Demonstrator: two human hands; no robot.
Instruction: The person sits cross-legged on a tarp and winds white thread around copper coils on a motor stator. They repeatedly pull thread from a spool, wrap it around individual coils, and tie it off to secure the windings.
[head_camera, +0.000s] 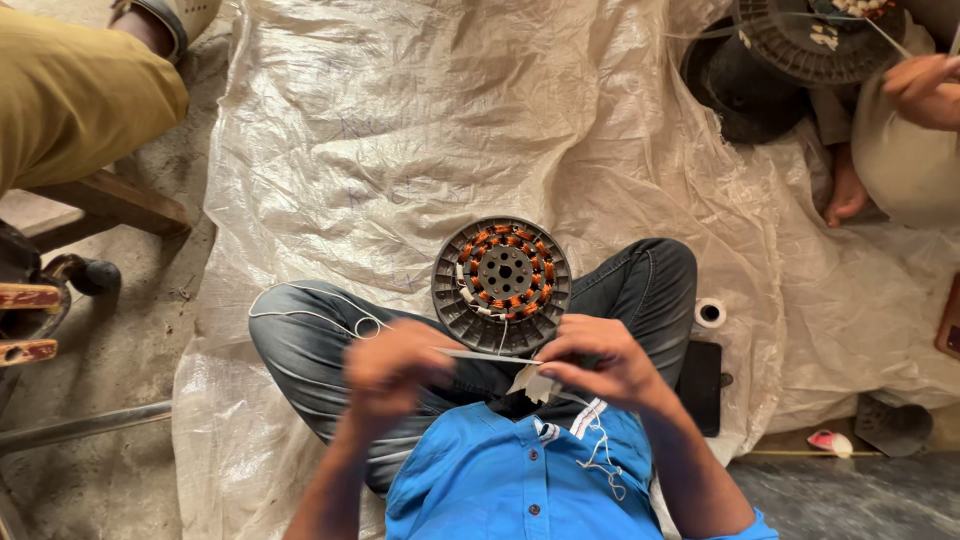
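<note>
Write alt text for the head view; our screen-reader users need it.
A seated person's left hand and right hand pull a thin white strip taut beside a round motor stator with orange windings, resting on their crossed legs over a plastic sheet.

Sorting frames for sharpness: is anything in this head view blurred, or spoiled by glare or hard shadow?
Head view: the left hand is smeared by motion blur; the right hand and the round wound stator are sharper. Light is soft and even, with no hard shadows and only a mild sheen on the plastic sheet.
</note>
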